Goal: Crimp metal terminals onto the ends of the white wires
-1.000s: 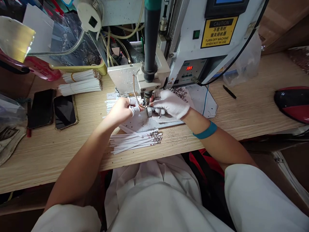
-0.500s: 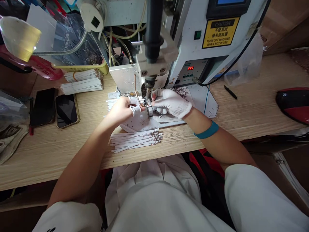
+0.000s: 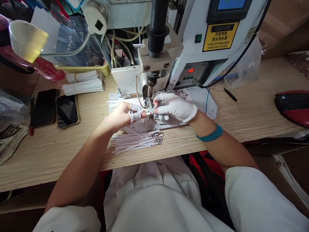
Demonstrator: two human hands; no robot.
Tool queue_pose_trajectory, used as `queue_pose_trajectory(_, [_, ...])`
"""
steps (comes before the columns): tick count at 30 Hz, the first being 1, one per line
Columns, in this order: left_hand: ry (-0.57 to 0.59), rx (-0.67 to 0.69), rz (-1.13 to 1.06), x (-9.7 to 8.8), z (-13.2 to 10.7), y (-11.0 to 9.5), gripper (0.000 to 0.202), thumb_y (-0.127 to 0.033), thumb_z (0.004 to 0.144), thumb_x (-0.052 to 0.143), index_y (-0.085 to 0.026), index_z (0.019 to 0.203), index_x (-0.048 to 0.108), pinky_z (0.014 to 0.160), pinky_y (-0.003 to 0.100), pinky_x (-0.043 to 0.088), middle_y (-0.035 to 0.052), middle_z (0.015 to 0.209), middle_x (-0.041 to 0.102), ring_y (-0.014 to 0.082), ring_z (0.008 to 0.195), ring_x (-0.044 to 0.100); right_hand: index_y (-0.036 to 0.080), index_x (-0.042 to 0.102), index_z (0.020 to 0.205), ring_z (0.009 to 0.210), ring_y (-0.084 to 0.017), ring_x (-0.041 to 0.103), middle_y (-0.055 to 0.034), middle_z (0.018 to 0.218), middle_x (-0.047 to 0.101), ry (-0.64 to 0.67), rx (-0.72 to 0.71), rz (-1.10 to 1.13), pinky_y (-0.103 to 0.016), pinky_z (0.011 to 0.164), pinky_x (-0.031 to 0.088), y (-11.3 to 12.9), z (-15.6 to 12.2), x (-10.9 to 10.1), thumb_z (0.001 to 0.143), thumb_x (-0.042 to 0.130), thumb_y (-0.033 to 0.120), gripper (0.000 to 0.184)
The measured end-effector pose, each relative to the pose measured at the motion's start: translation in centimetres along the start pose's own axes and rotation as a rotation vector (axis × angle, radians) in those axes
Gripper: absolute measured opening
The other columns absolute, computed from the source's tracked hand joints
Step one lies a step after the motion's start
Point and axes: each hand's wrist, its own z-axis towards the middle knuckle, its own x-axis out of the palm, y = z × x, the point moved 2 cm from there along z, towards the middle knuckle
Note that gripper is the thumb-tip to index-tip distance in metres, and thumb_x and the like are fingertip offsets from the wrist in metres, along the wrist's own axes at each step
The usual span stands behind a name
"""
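Observation:
My left hand [image 3: 122, 116], with white covers on some fingers, pinches a narrow white strip [image 3: 149, 113] whose end pokes out past the fingertips. In a white glove, my right hand [image 3: 177, 107] is closed at thumb and forefinger right by that end; what lies between them is too small to make out. Just above both hands stands the machine's vertical soldering head [image 3: 151, 82], with a thin copper-coloured tube [image 3: 137, 91] curving down beside it. A loose pile of similar white strips [image 3: 135, 141] lies in front of the hands, and more strips [image 3: 116, 104] lie behind my left hand.
Bundled white strips [image 3: 83, 87] and two phones [image 3: 68, 111] are on the left. The machine's housing [image 3: 188, 45] rises at the back. A black pen-like stick [image 3: 230, 94] and a red-and-black object [image 3: 293, 108] sit on the right. A flexible-necked lamp [image 3: 27, 40] hangs at upper left.
Both hands have drawn slightly down from under the soldering head, and the strip's end now shows between them. The red display on the machine reads differently.

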Motion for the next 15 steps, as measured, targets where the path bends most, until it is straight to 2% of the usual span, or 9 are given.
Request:
queue_pose_trajectory(4, [-0.070, 0.036, -0.085, 0.0, 1.0, 1.1, 0.027, -0.034, 0.067, 0.072, -0.014, 0.060, 0.055, 0.046, 0.021, 0.022, -0.0052, 0.052, 0.039, 0.0055, 0.048, 0.031, 0.017, 0.049, 0.080, 0.040, -0.005, 0.048, 0.0053, 0.055, 0.051, -0.099, -0.004, -0.015, -0.013, 0.031, 0.034, -0.4, 0.6, -0.4, 0.076, 0.062, 0.003, 0.019])
queue_pose_trajectory(7, [-0.140, 0.017, -0.115, 0.1, 1.7, 1.6, 0.023, -0.033, 0.064, 0.072, -0.013, 0.065, 0.060, 0.046, 0.021, 0.022, -0.0047, 0.054, 0.043, 0.0055, 0.048, 0.032, 0.017, 0.048, 0.079, 0.040, -0.004, 0.045, 0.0056, 0.057, 0.048, -0.141, 0.011, -0.035, -0.013, 0.029, 0.031, -0.8, 1.2, -0.6, 0.076, 0.062, 0.003, 0.020])
queue_pose_trajectory(10, [-0.175, 0.019, -0.113, 0.2, 2.2, 1.7, 0.023, -0.034, 0.063, 0.070, -0.013, 0.072, 0.067, 0.048, 0.021, 0.025, -0.0027, 0.059, 0.052, 0.0065, 0.050, 0.036, 0.018, 0.048, 0.081, 0.040, -0.004, 0.044, 0.0049, 0.058, 0.049, -0.156, 0.031, -0.043, -0.013, 0.029, 0.031, -1.1, 1.6, -0.8, 0.078, 0.061, 0.004, 0.019])
queue_pose_trajectory(15, [-0.201, 0.019, -0.120, 0.2, 2.5, 2.0, 0.020, -0.032, 0.063, 0.070, -0.013, 0.069, 0.067, 0.048, 0.021, 0.025, -0.0028, 0.059, 0.052, 0.0069, 0.051, 0.037, 0.018, 0.049, 0.084, 0.041, -0.005, 0.045, 0.0034, 0.059, 0.050, -0.143, 0.053, -0.024, -0.014, 0.030, 0.033, -1.3, 1.7, -1.0, 0.079, 0.062, 0.007, 0.017])
